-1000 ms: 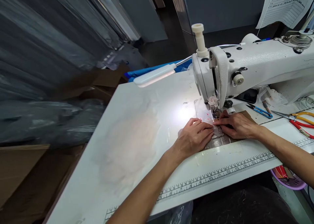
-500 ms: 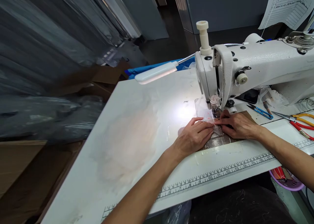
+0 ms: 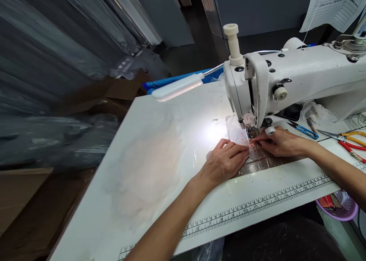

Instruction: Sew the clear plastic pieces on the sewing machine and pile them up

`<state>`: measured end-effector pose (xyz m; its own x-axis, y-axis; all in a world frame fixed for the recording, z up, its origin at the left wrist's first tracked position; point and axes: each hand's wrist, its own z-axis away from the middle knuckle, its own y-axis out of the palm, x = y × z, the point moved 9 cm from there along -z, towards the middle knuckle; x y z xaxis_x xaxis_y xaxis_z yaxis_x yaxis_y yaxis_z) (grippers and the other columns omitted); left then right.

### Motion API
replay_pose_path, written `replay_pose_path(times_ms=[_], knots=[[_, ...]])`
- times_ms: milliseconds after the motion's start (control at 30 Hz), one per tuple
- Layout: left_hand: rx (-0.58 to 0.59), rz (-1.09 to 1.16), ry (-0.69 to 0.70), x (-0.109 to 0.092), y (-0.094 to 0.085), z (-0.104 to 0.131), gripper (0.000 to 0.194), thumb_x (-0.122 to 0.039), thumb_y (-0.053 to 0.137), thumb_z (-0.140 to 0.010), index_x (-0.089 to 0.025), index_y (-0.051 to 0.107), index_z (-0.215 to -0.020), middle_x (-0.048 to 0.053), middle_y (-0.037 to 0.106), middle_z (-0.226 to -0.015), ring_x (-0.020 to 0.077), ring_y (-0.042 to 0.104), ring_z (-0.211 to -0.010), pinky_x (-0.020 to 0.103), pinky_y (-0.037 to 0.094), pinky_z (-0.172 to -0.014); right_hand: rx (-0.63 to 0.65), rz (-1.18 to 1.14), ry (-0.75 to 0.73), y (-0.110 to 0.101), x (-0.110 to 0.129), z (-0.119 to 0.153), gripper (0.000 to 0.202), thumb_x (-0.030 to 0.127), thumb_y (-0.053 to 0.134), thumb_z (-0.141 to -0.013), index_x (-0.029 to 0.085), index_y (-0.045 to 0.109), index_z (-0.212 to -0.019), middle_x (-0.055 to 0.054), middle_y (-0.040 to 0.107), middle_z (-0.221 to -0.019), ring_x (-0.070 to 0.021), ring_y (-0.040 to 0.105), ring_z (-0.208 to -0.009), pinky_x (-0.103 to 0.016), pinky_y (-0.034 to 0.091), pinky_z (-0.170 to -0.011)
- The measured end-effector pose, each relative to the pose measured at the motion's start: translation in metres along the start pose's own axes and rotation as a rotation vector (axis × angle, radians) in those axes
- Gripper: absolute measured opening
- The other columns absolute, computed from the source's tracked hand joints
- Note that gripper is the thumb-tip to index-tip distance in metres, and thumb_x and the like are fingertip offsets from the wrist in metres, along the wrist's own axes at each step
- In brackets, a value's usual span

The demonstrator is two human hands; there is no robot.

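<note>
A thin, see-through white fabric piece (image 3: 238,136) with small red marks lies beneath the needle area of a white sewing machine (image 3: 303,72). Its near part rests on a shiny brown plate (image 3: 254,165). My left hand (image 3: 225,160) lies flat over the fabric's near left part, fingers stretched toward the presser foot (image 3: 252,132). From the right, my right hand (image 3: 281,142) reaches in with its fingertips closed at the fabric's edge, just in front of the foot. A pale pink ruffled piece (image 3: 248,119) sits beside the needle.
Blue thread snips (image 3: 303,130), yellow-handled scissors (image 3: 350,136) and a red-handled tool (image 3: 350,150) lie right of my right hand. A lamp (image 3: 178,87) hangs over the white table (image 3: 200,112). A purple basket (image 3: 347,215) stands below the table edge.
My right hand has shifted slightly right, uncovering more of the red-marked fabric and brown plate. My left hand stays on the fabric. The view has moved a little.
</note>
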<state>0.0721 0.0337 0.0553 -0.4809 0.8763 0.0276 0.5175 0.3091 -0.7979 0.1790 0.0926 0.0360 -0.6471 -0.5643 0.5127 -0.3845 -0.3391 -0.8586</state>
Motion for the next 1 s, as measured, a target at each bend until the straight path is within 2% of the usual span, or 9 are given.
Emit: replay_pose_path(times_ms=[100, 267, 333, 467, 667, 833, 900, 1000], knots=[[0.007, 0.007, -0.018, 0.002, -0.001, 0.001, 0.007, -0.012, 0.056, -0.093, -0.017, 0.062, -0.093, 0.002, 0.074, -0.092, 0.0137, 0.064, -0.072, 0.03, 0.044, -0.061, 0.04, -0.038, -0.018, 0.0, 0.003, 0.004, 0.033, 0.015, 0.047, -0.09, 0.018, 0.072, -0.112, -0.006, 0.07, -0.088, -0.0142, 0.061, -0.073, -0.025, 0.048, -0.07], [0.019, 0.006, -0.027, 0.003, 0.001, 0.003, 0.01, -0.011, 0.055, -0.092, -0.018, 0.061, -0.094, 0.002, 0.074, -0.091, 0.0141, 0.063, -0.07, 0.031, 0.042, -0.061, -0.171, -0.106, -0.097, 0.007, 0.007, 0.02, 0.035, 0.018, 0.045, -0.092, 0.017, 0.068, -0.118, -0.009, 0.066, -0.107, -0.0168, 0.063, -0.094, -0.032, 0.052, -0.088], [0.019, 0.01, -0.027, 0.003, 0.001, 0.003, 0.009, -0.011, 0.056, -0.092, -0.018, 0.061, -0.094, 0.002, 0.074, -0.092, 0.0143, 0.062, -0.07, 0.031, 0.042, -0.061, -0.207, -0.074, -0.1, 0.014, 0.008, 0.026, 0.036, 0.021, 0.042, -0.095, 0.018, 0.066, -0.121, -0.01, 0.062, -0.108, -0.0177, 0.062, -0.098, -0.034, 0.053, -0.09], [0.033, 0.007, -0.04, 0.005, 0.003, 0.004, 0.01, -0.012, 0.054, -0.093, -0.019, 0.062, -0.094, 0.001, 0.074, -0.093, 0.0138, 0.062, -0.072, 0.031, 0.042, -0.063, -0.177, 0.057, -0.138, 0.025, 0.016, 0.029, 0.034, 0.023, 0.042, -0.097, 0.023, 0.064, -0.124, -0.01, 0.057, -0.109, -0.0192, 0.058, -0.101, -0.036, 0.054, -0.087], [0.049, 0.039, -0.052, 0.004, 0.0, 0.002, 0.01, -0.015, 0.054, -0.093, -0.019, 0.063, -0.095, 0.002, 0.074, -0.092, 0.0144, 0.062, -0.071, 0.033, 0.043, -0.063, -0.178, 0.252, -0.185, 0.026, 0.03, 0.027, 0.032, 0.018, 0.042, -0.095, 0.02, 0.065, -0.117, -0.012, 0.055, -0.107, -0.022, 0.054, -0.101, -0.038, 0.054, -0.083], [-0.058, 0.017, -0.129, 0.013, -0.008, 0.0, 0.008, -0.016, 0.054, -0.093, -0.016, 0.062, -0.092, 0.005, 0.071, -0.09, 0.0147, 0.062, -0.071, 0.032, 0.047, -0.062, -0.143, 0.316, -0.159, 0.033, 0.033, 0.027, 0.031, 0.014, 0.044, -0.092, 0.018, 0.061, -0.118, -0.012, 0.056, -0.105, -0.0235, 0.053, -0.099, -0.042, 0.053, -0.084], [-0.067, -0.017, -0.159, 0.017, -0.006, 0.001, 0.012, -0.014, 0.051, -0.094, -0.015, 0.063, -0.093, 0.007, 0.07, -0.091, 0.0152, 0.063, -0.075, 0.032, 0.049, -0.063, -0.142, 0.324, -0.155, 0.034, 0.034, 0.027, 0.03, 0.014, 0.044, -0.092, 0.018, 0.061, -0.117, -0.012, 0.057, -0.106, -0.0232, 0.053, -0.097, -0.043, 0.053, -0.082], [-0.006, -0.021, -0.154, 0.019, 0.003, 0.003, 0.015, -0.016, 0.048, -0.096, -0.014, 0.063, -0.097, 0.008, 0.07, -0.095, 0.0158, 0.063, -0.076, 0.033, 0.051, -0.063, -0.151, 0.333, -0.163, 0.035, 0.035, 0.028, 0.029, 0.014, 0.042, -0.094, 0.018, 0.061, -0.115, -0.012, 0.057, -0.106, -0.0226, 0.053, -0.095, -0.042, 0.053, -0.081]])
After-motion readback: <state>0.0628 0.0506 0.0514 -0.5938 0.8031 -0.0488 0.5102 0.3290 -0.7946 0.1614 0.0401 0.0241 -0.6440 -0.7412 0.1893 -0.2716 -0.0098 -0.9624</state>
